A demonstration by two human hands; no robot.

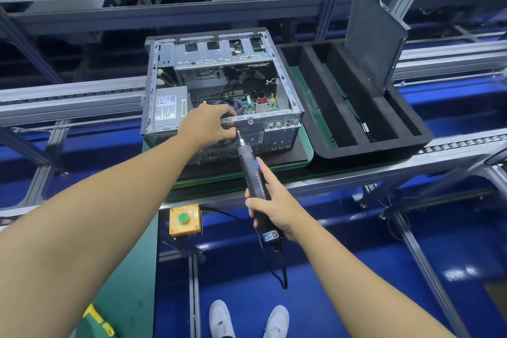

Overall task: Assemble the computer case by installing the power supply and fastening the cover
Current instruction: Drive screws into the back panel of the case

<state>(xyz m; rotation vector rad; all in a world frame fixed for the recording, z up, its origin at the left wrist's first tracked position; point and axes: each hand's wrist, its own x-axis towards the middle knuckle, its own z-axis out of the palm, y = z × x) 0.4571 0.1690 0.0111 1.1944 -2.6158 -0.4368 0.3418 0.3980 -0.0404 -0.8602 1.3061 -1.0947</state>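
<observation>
My right hand is wrapped round the screwdriver, thumb along the barrel, and the tool slants up and away from me so the bit meets the rear panel of the case just under the top rail. My left hand is clamped over that rail, its fingertips curled down and bunched right beside the bit. Whether they pinch a screw there I cannot tell, as the fingers hide the spot. The case lies open side up on a green pallet on the conveyor. The PSU sits inside at the near left corner, against the rear panel, with the board to its right. I judge this to be the step of screwing the PSU to the rear panel, with the cover not yet on. A dark panel stands on edge in the foam tray just right of the case, and I take it for the cover, though I cannot be sure. The next move calls for the bit seated square in the screw head, the left hand steadying the case, then a firm push along the tool's axis as it runs. A slanted bit may slip off and mar the panel.
</observation>
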